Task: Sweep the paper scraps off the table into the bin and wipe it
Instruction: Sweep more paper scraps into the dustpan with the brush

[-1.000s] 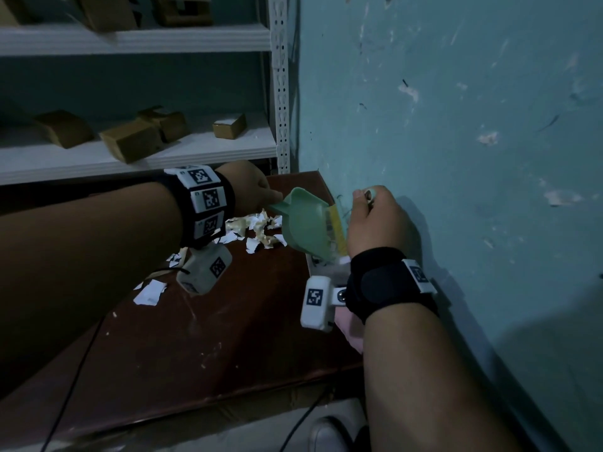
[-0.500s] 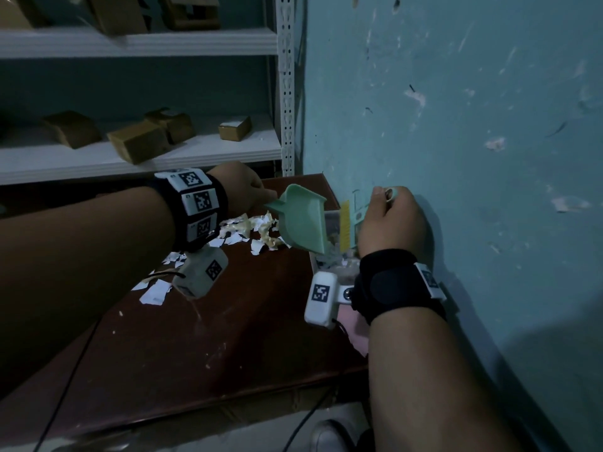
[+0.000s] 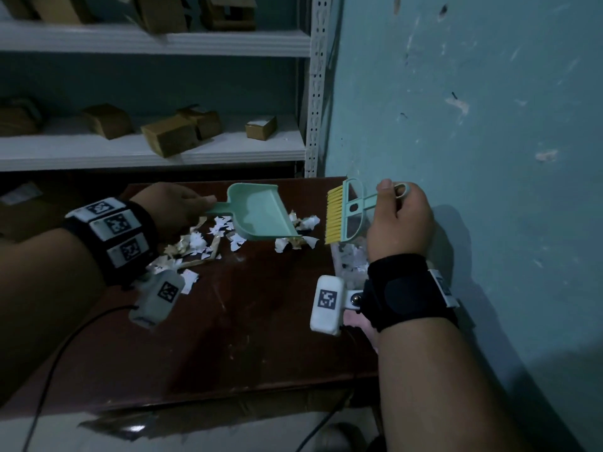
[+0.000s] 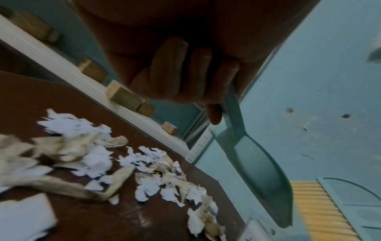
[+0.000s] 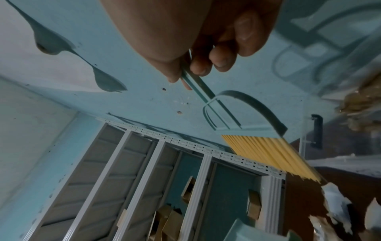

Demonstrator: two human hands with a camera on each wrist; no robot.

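Observation:
Torn white and tan paper scraps (image 3: 202,243) lie heaped on the dark brown table (image 3: 244,337). My left hand (image 3: 182,203) grips the handle of a mint green dustpan (image 3: 261,213), whose lip rests among the scraps near the table's right edge. My right hand (image 3: 391,207) grips the handle of a small green brush (image 3: 346,213) with yellow bristles, held just right of the pan. Under that hand a clear bin (image 3: 349,256) holds scraps. In the left wrist view my fingers (image 4: 206,78) curl round the dustpan (image 4: 259,171). The right wrist view shows the brush (image 5: 257,146).
A white metal shelf (image 3: 163,151) with several cardboard boxes stands behind the table. A blue-green wall (image 3: 473,125) runs close along the right side. A black cable (image 3: 58,353) trails from my left wrist across the table's front.
The dustpan, held tilted up at the bin with the brush against it, has swung back left and down onto the scraps. The brush has come away from the pan.

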